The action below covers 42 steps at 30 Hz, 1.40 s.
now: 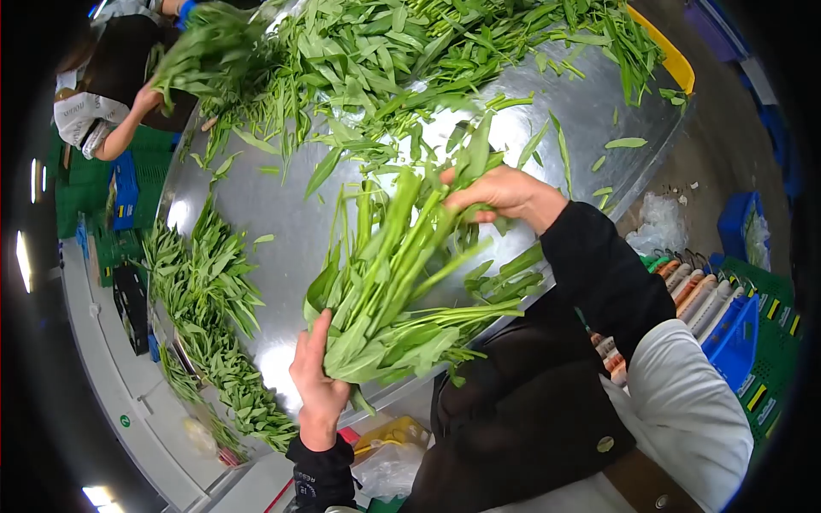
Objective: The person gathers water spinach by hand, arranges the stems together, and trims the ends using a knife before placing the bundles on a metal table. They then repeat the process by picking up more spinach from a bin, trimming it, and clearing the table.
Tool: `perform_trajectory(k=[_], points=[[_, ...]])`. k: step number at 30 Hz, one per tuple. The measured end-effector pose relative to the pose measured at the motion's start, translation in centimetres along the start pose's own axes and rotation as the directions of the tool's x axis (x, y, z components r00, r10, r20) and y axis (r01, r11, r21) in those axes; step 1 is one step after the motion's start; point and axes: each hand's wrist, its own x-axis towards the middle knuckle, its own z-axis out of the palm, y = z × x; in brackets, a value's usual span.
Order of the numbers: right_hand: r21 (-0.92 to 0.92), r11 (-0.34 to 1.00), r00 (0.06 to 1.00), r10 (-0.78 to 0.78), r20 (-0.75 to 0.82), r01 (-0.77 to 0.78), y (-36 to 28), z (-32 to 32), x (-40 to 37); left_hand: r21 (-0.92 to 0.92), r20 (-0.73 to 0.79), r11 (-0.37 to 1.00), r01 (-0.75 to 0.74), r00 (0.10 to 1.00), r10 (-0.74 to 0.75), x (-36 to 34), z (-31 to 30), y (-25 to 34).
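Observation:
My left hand [318, 372] is closed around the lower left side of a bunch of water spinach [385, 291], its thumb lying along the leaves. Long green stems in the bunch point up and to the right, with some leaves folded over near the table's front edge. At the upper right of the bunch, my right hand [505, 195] pinches a leafy stem [475, 154] between thumb and fingers. Loose stems and leaves [509, 274] lie just below my right hand. Both hands are over the metal table [282, 214].
A large heap of water spinach [385, 60] covers the far side, and another pile [214, 299] lies along the left edge. A co-worker's hand [147, 98] holds a blurred bunch at upper left. Blue crates [731, 342] and a yellow rim [663, 47] are at right.

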Motion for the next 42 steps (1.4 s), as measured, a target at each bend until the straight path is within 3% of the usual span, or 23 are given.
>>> perform_trajectory(k=[3, 7, 9, 10, 11, 12, 13, 14, 16, 18, 19, 20, 22, 24, 26, 28, 29, 30, 32, 34, 38, 40, 42], points=[[0.042, 0.999, 0.952, 0.01, -0.307, 0.002, 0.2, 0.6, -1.3, -0.031, 0.028, 0.999, 0.039, 0.999, -0.038, 0.1, -0.5, 0.2], [0.48, 0.851, 0.974, -0.147, -0.172, 0.213, -0.7, -7.1, -1.6, -0.031, -0.022, 0.995, 0.093, 0.995, -0.094, -1.2, -1.3, -1.1], [-0.15, 0.979, 0.93, 0.077, -0.36, -0.139, -0.8, -3.7, -2.4, -0.032, -0.053, 0.994, 0.108, 0.993, -0.109, -0.8, -1.0, -0.9], [-0.314, 0.912, 0.952, 0.194, -0.238, -0.264, -1.4, -0.4, -2.9, -0.028, -0.084, 0.992, 0.119, 0.989, -0.121, -0.4, -1.1, -0.8], [-0.214, 0.977, 1.0, 0.012, 0.019, -0.008, 2.1, 0.8, -1.7, -0.058, -0.071, 0.986, 0.157, 0.984, -0.161, -0.2, -0.9, -0.9], [-0.256, 0.956, 0.95, 0.203, 0.237, -0.14, 4.2, 1.0, -0.1, -0.056, -0.064, 0.987, 0.153, 0.986, -0.157, 0.1, -0.7, -0.9], [-0.309, 0.933, 0.906, -0.04, 0.421, 0.185, 3.2, 3.9, -0.4, -0.077, -0.046, 0.979, 0.19, 0.98, -0.194, 0.5, -0.4, -0.9], [0.015, 1.0, 0.958, 0.012, 0.285, -0.017, 1.8, 6.8, -1.8, -0.098, -0.034, 0.968, 0.232, 0.971, -0.236, 0.8, -0.2, -0.8], [-0.312, 0.888, 0.94, 0.334, -0.063, -0.337, -1.0, 6.7, -1.4, -0.208, 0.042, 0.919, 0.336, 0.941, -0.335, 0.9, -0.8, -0.2], [0.064, 0.998, 0.997, 0.01, -0.073, -0.005, 2.1, 0.5, 0.9, -0.324, 0.116, 0.824, 0.464, 0.884, -0.452, 0.5, -1.2, 0.0], [0.066, 0.998, 0.975, 0.006, -0.221, 0.009, 0.1, 0.2, -0.5, -0.317, 0.12, 0.83, 0.46, 0.887, -0.446, 0.6, -1.5, 0.4], [0.213, 0.975, 0.991, -0.035, -0.129, 0.062, 1.0, -3.1, 0.2, -0.318, 0.118, 0.828, 0.462, 0.885, -0.45, 0.4, -1.5, 0.2], [-0.063, 0.995, 0.97, 0.059, -0.238, -0.076, 0.9, -1.8, -0.8, -0.312, 0.048, 0.848, 0.429, 0.898, -0.437, 0.4, -1.3, -0.2], [-0.159, 0.984, 0.997, 0.073, -0.024, -0.076, 2.0, 3.2, -0.6, -0.295, 0.023, 0.863, 0.411, 0.906, -0.423, 0.4, -0.8, -0.5], [-0.54, 0.789, 0.94, 0.341, -0.015, -0.294, 1.3, 7.4, -0.7, -0.197, -0.077, 0.919, 0.342, 0.929, -0.362, 0.8, 0.1, -0.8], [-0.273, 0.954, 0.975, 0.171, 0.146, -0.126, 2.5, 9.9, -0.1, -0.167, -0.104, 0.942, 0.292, 0.944, -0.312, 0.9, 0.5, -1.1], [-0.555, 0.733, 0.909, 0.401, -0.116, -0.394, 1.5, 9.2, -0.1, -0.089, -0.095, 0.959, 0.269, 0.956, -0.277, 1.0, 0.3, -0.6], [-0.515, 0.782, 0.932, 0.341, -0.119, -0.352, 2.3, 7.8, 0.3, -0.011, -0.087, 0.969, 0.245, 0.965, -0.245, 1.0, 0.1, -0.4], [-0.006, 0.995, 0.995, 0.096, -0.029, -0.096, 3.1, 2.0, 0.9, 0.006, -0.107, 0.968, 0.25, 0.963, -0.248, 0.2, -0.4, -1.0], [-0.109, 0.994, 0.96, -0.033, -0.279, 0.003, 0.5, -1.5, -0.9, 0.002, -0.127, 0.95, 0.313, 0.942, -0.31, -0.2, -0.9, -1.8], [-0.378, 0.911, 0.973, -0.211, -0.087, 0.164, 0.2, 6.9, -2.0, 0.003, -0.051, 0.927, 0.376, 0.926, -0.375, 0.3, -0.7, -2.1], [-0.714, 0.214, 0.649, -0.638, 0.415, 0.667, 3.5, 7.4, 1.3, -0.049, -0.023, 0.921, 0.388, 0.921, -0.389, 1.0, -0.9, -1.5], [-0.877, 0.12, 0.786, -0.511, 0.348, 0.466, 4.1, 7.7, 1.6, -0.17, 0.076, 0.872, 0.459, 0.888, -0.453, 1.4, -1.1, -1.2]])
